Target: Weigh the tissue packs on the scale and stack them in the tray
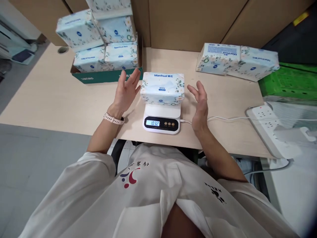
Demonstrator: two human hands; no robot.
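Note:
A pack of tissues [162, 88] with a pale blue floral wrapper rests on a white digital scale [162, 111]. The scale's lit display reads about 103.2, and its lower front faces me. To the left of the pack, my left hand [126, 90] is raised with fingers apart, holding nothing; a pale band circles that wrist. On the other side, my right hand [200, 104] is likewise open, a small gap from the pack, thumb and fingers spread. Neither hand touches the pack.
A green box [106, 76] at the back left holds stacked tissue packs [116, 29]. Two more packs [237, 61] lie at the back right. Beyond them are a green crate [289, 81] and a power strip [272, 129]. A white cable [228, 118] runs to the scale. Cardboard [185, 24] stands behind.

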